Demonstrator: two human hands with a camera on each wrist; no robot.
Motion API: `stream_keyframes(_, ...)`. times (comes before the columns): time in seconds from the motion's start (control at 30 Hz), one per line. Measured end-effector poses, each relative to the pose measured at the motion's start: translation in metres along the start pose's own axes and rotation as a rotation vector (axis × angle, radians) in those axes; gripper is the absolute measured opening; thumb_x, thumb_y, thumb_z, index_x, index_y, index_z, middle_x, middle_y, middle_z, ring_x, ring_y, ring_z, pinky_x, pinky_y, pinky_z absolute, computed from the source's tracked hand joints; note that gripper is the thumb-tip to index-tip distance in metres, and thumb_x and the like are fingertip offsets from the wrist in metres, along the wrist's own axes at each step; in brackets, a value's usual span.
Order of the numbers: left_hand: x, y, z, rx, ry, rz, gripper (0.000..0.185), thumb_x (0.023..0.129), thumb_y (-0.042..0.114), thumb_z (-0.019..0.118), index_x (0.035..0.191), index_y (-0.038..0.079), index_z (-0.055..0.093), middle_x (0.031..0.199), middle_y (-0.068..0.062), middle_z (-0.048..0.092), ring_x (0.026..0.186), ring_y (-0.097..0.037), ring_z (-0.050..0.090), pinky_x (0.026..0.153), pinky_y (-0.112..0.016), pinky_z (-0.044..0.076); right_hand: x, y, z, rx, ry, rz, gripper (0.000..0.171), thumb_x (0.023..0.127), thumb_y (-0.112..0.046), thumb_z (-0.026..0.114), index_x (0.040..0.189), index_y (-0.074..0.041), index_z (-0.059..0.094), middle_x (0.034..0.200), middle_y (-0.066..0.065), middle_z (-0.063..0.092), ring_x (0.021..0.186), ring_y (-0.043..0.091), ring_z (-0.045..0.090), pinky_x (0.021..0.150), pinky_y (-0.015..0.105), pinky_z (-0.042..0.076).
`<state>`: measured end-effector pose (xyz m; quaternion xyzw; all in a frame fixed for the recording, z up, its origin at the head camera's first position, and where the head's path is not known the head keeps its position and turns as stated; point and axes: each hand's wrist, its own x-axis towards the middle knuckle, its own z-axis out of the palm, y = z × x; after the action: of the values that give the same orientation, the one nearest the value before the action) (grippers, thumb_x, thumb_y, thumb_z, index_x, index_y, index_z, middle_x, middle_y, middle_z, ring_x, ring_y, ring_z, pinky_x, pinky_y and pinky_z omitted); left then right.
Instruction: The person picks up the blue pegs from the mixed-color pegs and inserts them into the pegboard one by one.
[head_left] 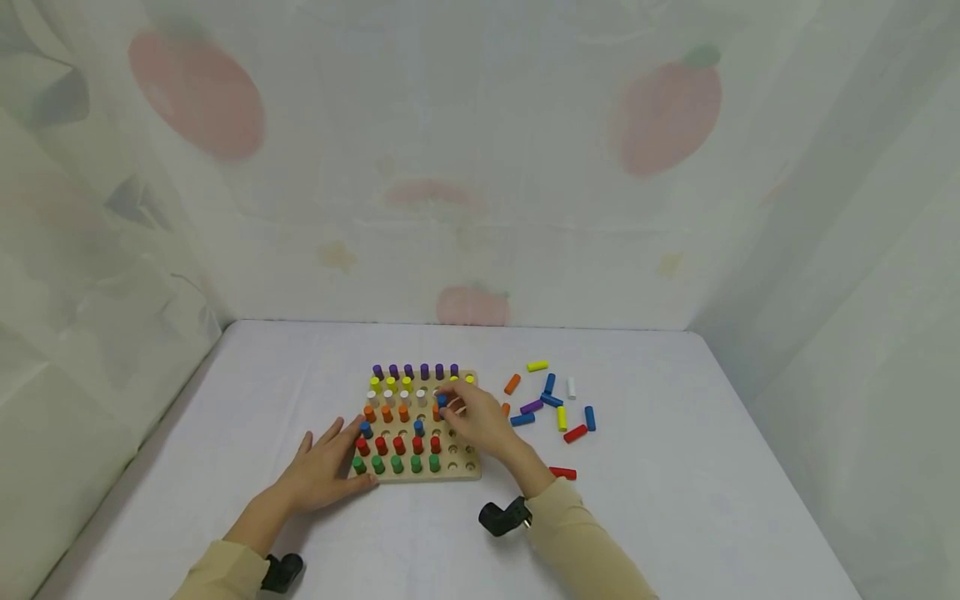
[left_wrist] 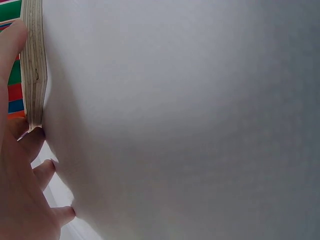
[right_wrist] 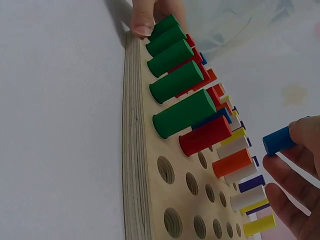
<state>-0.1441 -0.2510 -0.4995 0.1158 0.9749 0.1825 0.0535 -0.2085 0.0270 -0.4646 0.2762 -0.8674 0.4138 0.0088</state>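
A wooden peg board (head_left: 459,472) (right_wrist: 150,200) (left_wrist: 33,60) lies on the white table, filled with rows of purple, yellow, white, orange, blue, red and green pegs (head_left: 397,464) (right_wrist: 182,114). My right hand (head_left: 480,421) (right_wrist: 295,175) hovers over the board's right half and pinches a blue peg (head_left: 442,402) (right_wrist: 278,140) in its fingertips. My left hand (head_left: 326,471) (left_wrist: 17,190) rests flat on the table, fingers straight, touching the board's left front corner; a fingertip (right_wrist: 144,20) shows at that edge in the right wrist view.
Several loose pegs lie right of the board: yellow (head_left: 537,365), orange (head_left: 512,384), blue (head_left: 589,417), purple (head_left: 531,407), white (head_left: 572,387), red (head_left: 575,433) and another red (head_left: 562,472). A fabric backdrop encloses the table (head_left: 675,500) on three sides.
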Motion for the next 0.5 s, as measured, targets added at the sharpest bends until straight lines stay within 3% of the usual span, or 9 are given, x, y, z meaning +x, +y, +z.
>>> stream_keyframes(0.3,0.0,0.002,-0.002,-0.006,-0.01,-0.005,0.101,0.072,0.069,0.059,0.147,0.011,0.024,0.146,-0.014,0.035,0.136,-0.039,0.022,0.103,-0.069,0.007,0.006,-0.006,0.004,0.018,-0.028,-0.031,0.02,0.09,-0.013,0.059,0.109,-0.009,0.058,0.099,-0.002,0.063,0.088,0.007,0.061,0.076,0.016,0.051)
stream_keyframes(0.5,0.001,0.003,-0.003,-0.003,-0.015,-0.008,0.101,0.072,0.069,0.059,0.147,0.011,0.024,0.146,-0.015,0.034,0.136,-0.04,0.022,0.103,-0.069,0.007,0.01,-0.011,0.007,0.022,-0.054,-0.004,0.021,0.09,-0.013,0.058,0.111,-0.009,0.059,0.099,-0.003,0.063,0.089,0.008,0.061,0.075,0.014,0.05)
